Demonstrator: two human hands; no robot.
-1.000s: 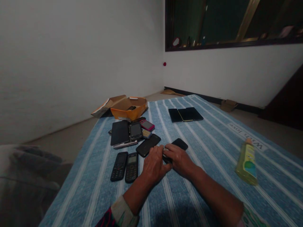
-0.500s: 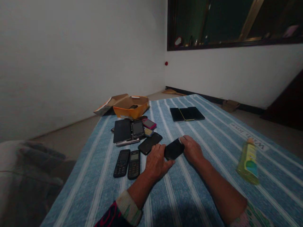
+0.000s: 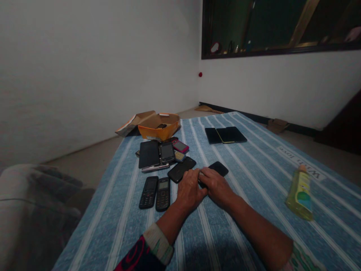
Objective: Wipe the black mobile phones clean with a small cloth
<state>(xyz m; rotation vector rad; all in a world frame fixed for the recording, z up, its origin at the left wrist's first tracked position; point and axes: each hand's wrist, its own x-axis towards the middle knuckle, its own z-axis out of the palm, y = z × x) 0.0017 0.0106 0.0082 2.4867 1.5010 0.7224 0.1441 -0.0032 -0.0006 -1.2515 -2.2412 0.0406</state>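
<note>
A black smartphone lies at a slant in my hands, its far right end showing. My left hand closes on its left end, which is hidden behind the fingers. Over the same end, my right hand bends its fingers, meeting my left hand. Just left of my hands rests another dark smartphone lying flat. Two keypad phones, one black and one with a grey screen, are side by side on the striped blue cloth.
Behind are a black tablet-like item, a slider-style phone and a pink phone, piled before an open orange box. Dark smartphones sit in a row at the back right. A bottle of yellow-green liquid lies at the right.
My right hand has moved left along the smartphone, from its right end to the end by my left hand. The phone's right end is now uncovered.
</note>
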